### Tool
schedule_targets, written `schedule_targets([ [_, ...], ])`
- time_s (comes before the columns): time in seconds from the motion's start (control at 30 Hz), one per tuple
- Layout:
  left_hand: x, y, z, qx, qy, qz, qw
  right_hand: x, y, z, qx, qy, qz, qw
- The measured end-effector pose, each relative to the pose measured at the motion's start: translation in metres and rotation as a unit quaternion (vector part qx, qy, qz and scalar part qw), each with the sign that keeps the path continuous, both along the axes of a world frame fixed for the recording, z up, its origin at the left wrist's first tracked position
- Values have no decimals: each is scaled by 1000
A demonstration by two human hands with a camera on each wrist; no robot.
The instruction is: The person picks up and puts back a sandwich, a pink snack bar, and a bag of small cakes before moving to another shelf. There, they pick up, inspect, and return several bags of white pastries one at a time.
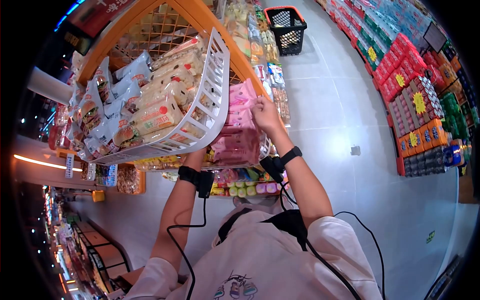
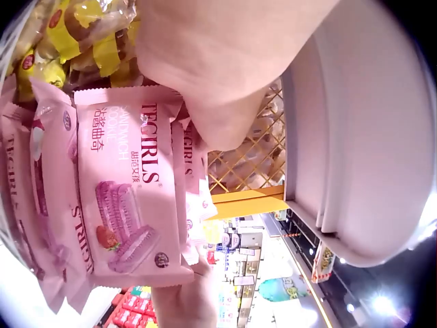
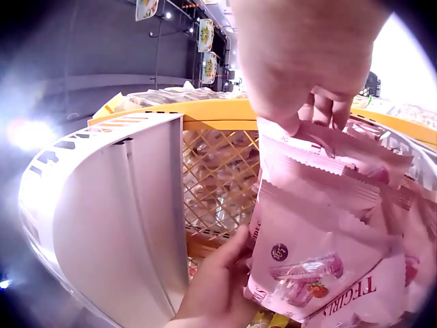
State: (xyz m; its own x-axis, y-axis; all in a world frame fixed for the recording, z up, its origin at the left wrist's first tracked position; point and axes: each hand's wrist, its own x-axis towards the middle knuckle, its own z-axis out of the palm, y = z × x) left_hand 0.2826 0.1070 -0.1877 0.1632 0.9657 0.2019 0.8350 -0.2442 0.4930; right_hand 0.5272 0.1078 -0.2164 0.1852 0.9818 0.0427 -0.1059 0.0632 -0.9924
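Observation:
Pink biscuit packets [image 1: 235,135] [image 2: 130,184] [image 3: 314,253] stand packed in a row in a wire basket. At their upper edge my right hand [image 1: 267,117] [image 2: 188,297] [image 3: 307,61] pinches a packet's crimped end, its fingers bent over it. My left hand [image 2: 212,61] [image 3: 218,287] touches the side of the row; the right wrist view shows a digit extended along the packets, while the other fingertips are partly hidden. In the head view, the white basket covers most of this hand.
A white slatted basket [image 1: 217,95] of wrapped bread hangs beside the pink packets. Behind is an orange lattice rack [image 1: 210,20] [image 2: 246,205] [image 3: 218,116]. Yellow packets [image 2: 65,41] lie beside the row. A black shopping basket [image 1: 287,37] stands on the floor; drink cartons [image 1: 400,60] are stacked at right.

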Motion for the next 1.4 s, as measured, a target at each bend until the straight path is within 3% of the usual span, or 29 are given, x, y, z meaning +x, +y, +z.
schedule_targets([
  [0.13, 0, -1, -1, -4, -4, 2, 1000, -7, 7, -3, -1, 37, -20, 999],
  [0.23, 3, -1, 0, -6, -9, 1, 1000, -6, 2, 6, 35, 13, -99, 994],
  [0.33, 4, -1, 1, -9, -14, -1, 1000, 5, 1, 21, 56, 94, -123, 986],
  [0.47, 5, -1, 1, -11, -20, 0, 1000, 26, -10, 34, 105, 153, -236, 954],
  [0.67, 7, 2, 2, -19, -22, -3, 1000, 54, -29, 52, 124, 200, -309, 921],
  [1.27, 14, 3, 9, -26, -20, -15, 999, 70, -86, 67, 115, 198, -297, 927],
  [1.4, 17, -5, 9, -31, -24, -19, 999, 64, -83, 73, 109, 154, -291, 938],
])
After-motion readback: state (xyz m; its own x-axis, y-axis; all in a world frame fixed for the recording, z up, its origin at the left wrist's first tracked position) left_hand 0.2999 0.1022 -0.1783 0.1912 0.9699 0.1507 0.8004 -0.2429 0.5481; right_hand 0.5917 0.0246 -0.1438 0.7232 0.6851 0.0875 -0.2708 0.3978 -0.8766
